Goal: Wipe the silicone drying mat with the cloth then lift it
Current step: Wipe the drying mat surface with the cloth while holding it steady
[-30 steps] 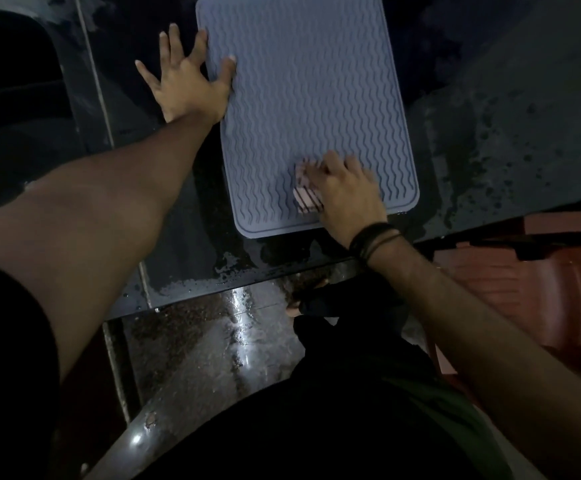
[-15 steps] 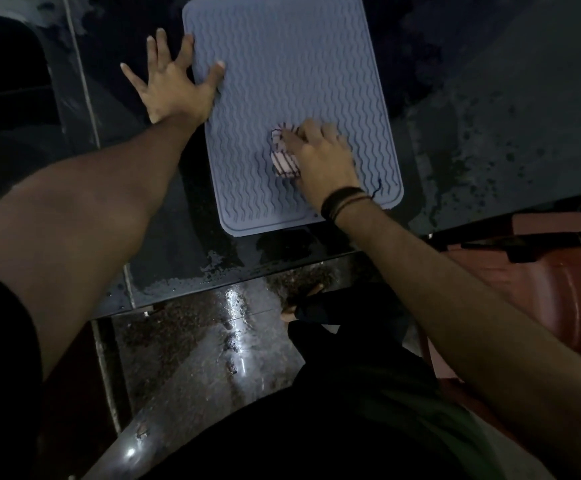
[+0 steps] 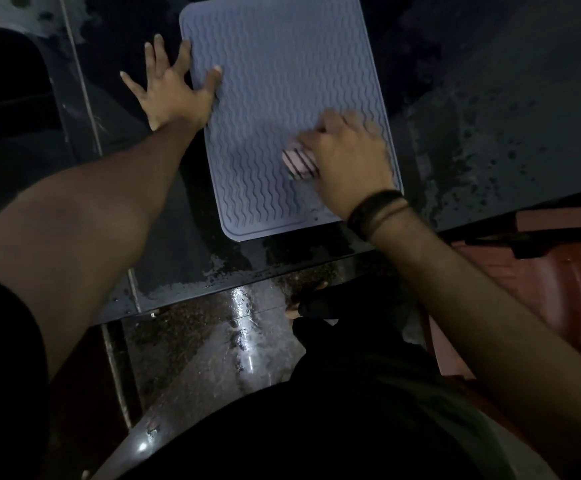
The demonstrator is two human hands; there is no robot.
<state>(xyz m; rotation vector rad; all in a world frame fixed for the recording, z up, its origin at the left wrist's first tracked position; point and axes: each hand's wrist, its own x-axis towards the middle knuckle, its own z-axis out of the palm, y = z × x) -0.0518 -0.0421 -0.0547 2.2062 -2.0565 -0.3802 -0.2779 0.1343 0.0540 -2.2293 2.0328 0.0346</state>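
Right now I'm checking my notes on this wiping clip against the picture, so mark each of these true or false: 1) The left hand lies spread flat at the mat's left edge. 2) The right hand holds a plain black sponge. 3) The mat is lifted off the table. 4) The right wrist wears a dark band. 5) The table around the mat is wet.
1) True: the left hand is spread, thumb on the silicone drying mat.
2) False: the right hand holds a striped cloth.
3) False: the mat lies flat on the table.
4) True: a dark wristband shows.
5) True: droplets and streaks show.
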